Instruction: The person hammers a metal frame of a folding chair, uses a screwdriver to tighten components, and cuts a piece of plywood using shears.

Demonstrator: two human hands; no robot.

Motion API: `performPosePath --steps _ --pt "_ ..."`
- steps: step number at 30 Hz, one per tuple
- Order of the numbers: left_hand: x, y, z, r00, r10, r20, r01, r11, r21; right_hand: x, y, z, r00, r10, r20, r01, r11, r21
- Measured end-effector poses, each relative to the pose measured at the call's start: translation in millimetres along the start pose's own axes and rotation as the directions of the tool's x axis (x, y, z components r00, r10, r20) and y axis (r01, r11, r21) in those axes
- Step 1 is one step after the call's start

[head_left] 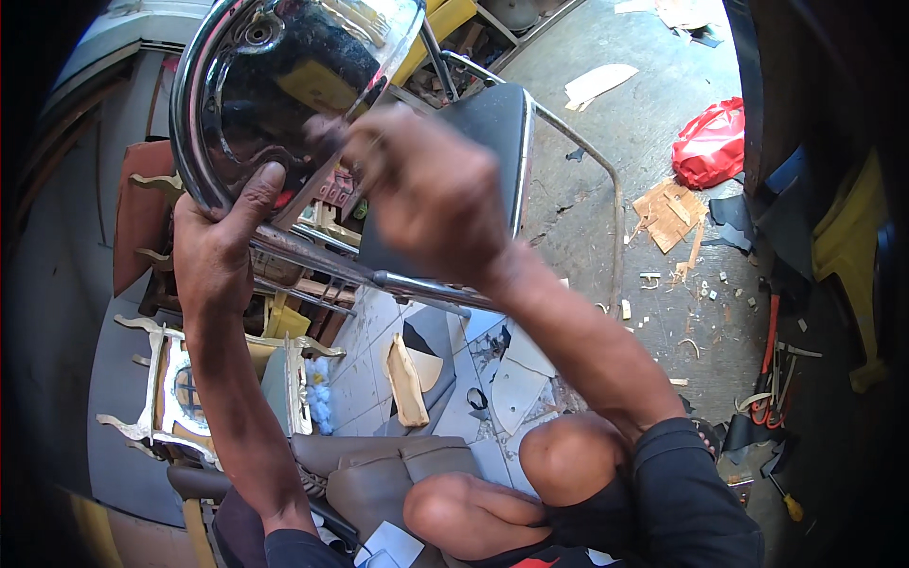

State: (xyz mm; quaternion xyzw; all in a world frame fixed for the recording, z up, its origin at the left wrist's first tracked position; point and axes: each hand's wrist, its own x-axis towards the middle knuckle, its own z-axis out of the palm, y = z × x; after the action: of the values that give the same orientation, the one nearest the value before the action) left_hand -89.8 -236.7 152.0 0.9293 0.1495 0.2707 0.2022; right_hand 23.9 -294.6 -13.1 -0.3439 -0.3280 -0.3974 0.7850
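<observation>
Panel (284, 109), gloss blk w/ chrome rim (180, 109), sits upper left of view, just above chrome tube (327, 262). Prob stiff, moderate wt, slick on the face; best hold = rim, 2 hands. L hand (216, 232) grips lower rim, thumb on face. R hand (426, 189) curled at panel's right edge; blurred, can't tell if holding anything. 1 red bag (708, 142) on floor, contents hidden.
</observation>
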Motion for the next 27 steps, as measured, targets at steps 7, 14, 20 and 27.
performPosePath --steps 7,14,20,27 --pt "0 -3 -1 0.999 0.03 0.024 -0.03 0.999 -0.021 8 7 -51 0.926 0.375 -0.031 -0.366 0.916 0.165" --pt "-24 -70 -64 0.997 -0.056 -0.052 0.05 0.992 -0.114 -5 37 -57 0.802 0.596 -0.041 -0.565 0.779 0.274" --pt "-57 -165 -171 0.995 -0.097 -0.01 0.094 0.982 -0.161 22 89 -35 0.777 0.629 -0.001 -0.623 0.769 0.144" --pt "-83 -175 -165 0.996 -0.088 0.013 0.088 0.949 -0.302 37 119 8 0.827 0.562 -0.005 -0.562 0.827 -0.02"
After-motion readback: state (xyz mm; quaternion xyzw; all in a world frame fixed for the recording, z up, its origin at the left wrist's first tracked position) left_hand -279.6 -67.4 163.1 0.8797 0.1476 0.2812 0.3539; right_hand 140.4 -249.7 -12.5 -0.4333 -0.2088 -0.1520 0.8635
